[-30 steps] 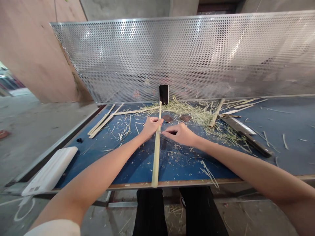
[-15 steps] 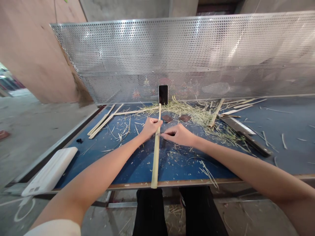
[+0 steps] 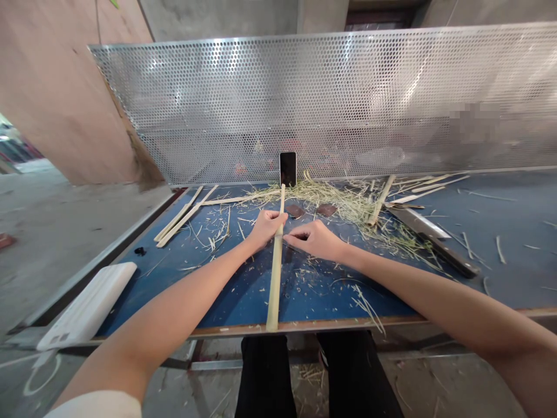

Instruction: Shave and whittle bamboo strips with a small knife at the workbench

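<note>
A pale bamboo strip [image 3: 274, 284] runs lengthwise away from me, its near end at the table's front edge. My left hand [image 3: 266, 227] is closed on its upper part, thumb laid across it. Just right of the strip, my right hand [image 3: 317, 238] is pinched, its fingertips close beside a darker band across the bamboo. What sits between those fingertips is too small to make out. Beyond the hands lie two brown flat pieces, one left [image 3: 295, 211] and one right [image 3: 327, 209].
A phone [image 3: 288, 169] leans on the perforated metal screen [image 3: 243, 98]. Shavings [image 3: 343, 200] heap along the back of the blue table [image 3: 235, 296]. A large knife [image 3: 435, 241] lies right, bamboo strips [image 3: 185, 217] left. A white power strip [image 3: 89, 305] rests on the left edge.
The right fingertips have shifted very slightly, and the small greyish thing at them no longer shows clearly. My left hand and the bamboo strip stay in place.
</note>
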Demonstrator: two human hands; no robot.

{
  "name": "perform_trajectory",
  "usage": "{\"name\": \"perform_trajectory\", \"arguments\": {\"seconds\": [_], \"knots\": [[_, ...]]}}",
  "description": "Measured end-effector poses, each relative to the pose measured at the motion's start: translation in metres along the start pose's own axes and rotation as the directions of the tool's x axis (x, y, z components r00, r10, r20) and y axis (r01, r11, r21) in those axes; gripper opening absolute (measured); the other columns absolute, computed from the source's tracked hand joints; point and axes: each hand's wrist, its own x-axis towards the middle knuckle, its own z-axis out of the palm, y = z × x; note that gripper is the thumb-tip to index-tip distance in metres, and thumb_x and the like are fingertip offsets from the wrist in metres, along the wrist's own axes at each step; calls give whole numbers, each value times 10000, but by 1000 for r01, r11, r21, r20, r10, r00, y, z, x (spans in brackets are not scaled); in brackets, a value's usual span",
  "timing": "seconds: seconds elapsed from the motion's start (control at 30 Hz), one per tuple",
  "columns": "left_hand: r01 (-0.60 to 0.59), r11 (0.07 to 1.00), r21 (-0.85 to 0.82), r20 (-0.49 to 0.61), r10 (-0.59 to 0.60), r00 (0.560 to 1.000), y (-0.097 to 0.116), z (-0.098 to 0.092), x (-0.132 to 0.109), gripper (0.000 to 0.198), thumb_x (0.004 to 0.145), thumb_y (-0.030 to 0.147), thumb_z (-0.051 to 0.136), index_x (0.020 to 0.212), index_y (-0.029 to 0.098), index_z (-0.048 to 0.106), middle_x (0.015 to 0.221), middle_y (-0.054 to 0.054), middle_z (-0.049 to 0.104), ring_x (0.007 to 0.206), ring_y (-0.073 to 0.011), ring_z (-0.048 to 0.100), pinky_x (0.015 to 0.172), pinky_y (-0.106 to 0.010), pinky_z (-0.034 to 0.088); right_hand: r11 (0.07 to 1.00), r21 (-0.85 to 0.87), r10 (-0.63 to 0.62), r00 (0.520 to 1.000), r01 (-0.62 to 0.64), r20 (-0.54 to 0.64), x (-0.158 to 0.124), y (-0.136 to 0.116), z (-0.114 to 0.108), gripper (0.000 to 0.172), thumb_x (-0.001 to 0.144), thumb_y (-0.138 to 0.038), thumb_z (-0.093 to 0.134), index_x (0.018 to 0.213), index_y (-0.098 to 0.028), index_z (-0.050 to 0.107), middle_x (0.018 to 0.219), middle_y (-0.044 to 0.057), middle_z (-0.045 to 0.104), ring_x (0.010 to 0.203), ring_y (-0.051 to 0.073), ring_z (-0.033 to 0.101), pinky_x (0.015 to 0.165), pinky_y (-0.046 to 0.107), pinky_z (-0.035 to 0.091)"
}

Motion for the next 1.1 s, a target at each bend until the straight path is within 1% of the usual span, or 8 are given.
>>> {"name": "perform_trajectory", "arguments": {"seconds": [0.1,0.23,0.67,0.8,0.9,0.97,1.03,1.1], "knots": [[1,1000,-10,8,-1,1000,1,1,-2,433,810,459,641,505,178,516,495,31,410,508,-89,326,524,-255,231,1000,6,5,1000,-5,2,1,2,-1,491,1026,-418,537,610,-203,388,616,-39,299,601,115,258,558,320,221],[25,999,-20,11,-24,1000,3,1,-3,434,803,458,641,498,181,507,486,28,405,502,-90,323,520,-257,222,1000,1,10,999,-10,30,1,1,-1,492,1031,-416,532,607,-209,394,610,-39,293,590,117,252,550,324,209],[39,999,-30,12,-39,999,-3,1,-1,432,801,456,651,492,184,519,468,34,412,477,-84,323,504,-253,226,998,61,14,999,-16,33,2,2,1,498,1010,-403,549,594,-209,355,606,-43,270,591,113,246,552,324,208],[50,998,-40,15,-49,999,-3,2,-1,435,804,462,659,499,184,523,470,32,418,472,-82,330,499,-255,222,996,79,29,998,-33,50,1,1,1,497,1008,-400,565,584,-201,399,599,-46,277,580,108,247,545,321,198],[88,991,-97,10,-88,996,-8,1,2,428,811,462,669,516,189,523,472,30,421,459,-85,335,483,-260,214,995,99,17,991,-31,135,0,-1,4,480,1013,-432,575,604,-193,494,598,-44,342,576,106,273,537,315,218],[103,982,-157,7,-103,995,-12,0,5,426,811,456,677,518,193,513,482,26,429,459,-87,351,479,-261,223,995,100,8,985,-26,175,-1,-3,6,476,1019,-448,571,623,-188,530,608,-41,375,580,105,283,539,311,232],[96,976,-196,3,-97,995,-16,-1,8,428,804,451,687,513,194,505,490,22,438,462,-88,363,479,-259,234,996,83,4,986,-18,167,-2,-4,6,476,1026,-449,564,631,-184,542,615,-40,388,587,105,285,547,311,238],[93,976,-196,-1,-95,995,-17,-2,10,421,799,456,690,515,190,527,489,21,446,455,-88,363,475,-259,235,998,63,-2,989,-7,149,-2,-5,6,472,1030,-450,563,641,-182,556,622,-38,399,596,106,289,558,311,246]]}}
